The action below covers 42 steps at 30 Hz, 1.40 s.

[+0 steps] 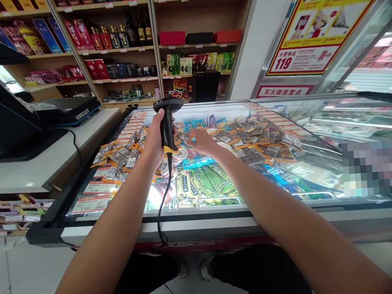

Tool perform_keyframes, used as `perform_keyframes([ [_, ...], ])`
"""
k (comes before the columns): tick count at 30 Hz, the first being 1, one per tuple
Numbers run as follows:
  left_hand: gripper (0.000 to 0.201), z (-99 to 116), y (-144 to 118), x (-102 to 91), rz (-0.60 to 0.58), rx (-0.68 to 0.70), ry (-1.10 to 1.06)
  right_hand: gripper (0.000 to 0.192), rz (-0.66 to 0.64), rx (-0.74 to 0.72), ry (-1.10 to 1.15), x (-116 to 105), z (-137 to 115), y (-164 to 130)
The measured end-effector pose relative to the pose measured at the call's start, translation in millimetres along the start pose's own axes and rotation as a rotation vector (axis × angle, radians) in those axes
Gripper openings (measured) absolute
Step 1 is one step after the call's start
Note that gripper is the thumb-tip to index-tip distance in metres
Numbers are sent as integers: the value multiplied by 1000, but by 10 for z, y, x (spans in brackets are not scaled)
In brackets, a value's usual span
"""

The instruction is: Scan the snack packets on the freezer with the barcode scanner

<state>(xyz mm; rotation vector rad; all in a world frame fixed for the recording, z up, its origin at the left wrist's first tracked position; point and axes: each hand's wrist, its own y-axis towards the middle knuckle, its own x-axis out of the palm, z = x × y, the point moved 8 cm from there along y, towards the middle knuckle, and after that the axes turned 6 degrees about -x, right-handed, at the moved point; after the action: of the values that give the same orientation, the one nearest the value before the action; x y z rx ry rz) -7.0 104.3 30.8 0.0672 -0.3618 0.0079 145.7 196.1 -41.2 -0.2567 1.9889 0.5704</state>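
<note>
My left hand (155, 134) is wrapped around the handle of a black barcode scanner (167, 130) with a yellow-edged base, held upright above a glass-topped freezer. Its black cable (165, 191) hangs down over the freezer's front edge. To the right of the scanner, my right hand (201, 141) reaches in low among small snack packets, its fingers apart and partly hidden by the hand itself. Many clear packets with orange edges (250, 154) lie scattered on the glass, with more of them (122, 154) piled to the left. Beneath the glass show green packs (211, 179).
A counter (94, 127) with a scale (67, 110) and a dark terminal (2, 115) stands at the left. Shelves (108, 50) of boxes and bottles rise behind. The freezer's front rail (201, 223) runs close before my legs.
</note>
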Motion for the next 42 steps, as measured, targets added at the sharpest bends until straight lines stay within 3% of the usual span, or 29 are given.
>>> perform_keyframes([
  [3,67,-1,-10,-1,17,-13,43,43,42,32,151,-106,193,-19],
  [8,66,-16,-12,44,-10,-6,60,62,213,231,594,-313,543,-77],
  [10,63,-43,-7,65,-43,-8,77,52,237,264,701,-376,573,-83],
  [12,60,-78,-1,79,-76,-11,112,30,302,283,745,-474,588,-90],
  [14,57,-115,5,89,-106,-10,157,9,372,293,747,-562,604,-98],
  [20,50,-193,7,129,-148,-16,270,15,477,192,573,-693,564,-102],
  [22,50,-197,2,138,-154,-15,297,26,543,167,530,-775,536,-122],
  [25,50,-192,-18,156,-190,-6,343,38,608,144,527,-928,492,-145],
  [29,49,-227,-71,199,-276,-27,433,38,646,160,524,-1096,492,-158],
  [42,61,-327,-187,335,-386,-92,446,37,682,183,563,-1114,563,-133],
])
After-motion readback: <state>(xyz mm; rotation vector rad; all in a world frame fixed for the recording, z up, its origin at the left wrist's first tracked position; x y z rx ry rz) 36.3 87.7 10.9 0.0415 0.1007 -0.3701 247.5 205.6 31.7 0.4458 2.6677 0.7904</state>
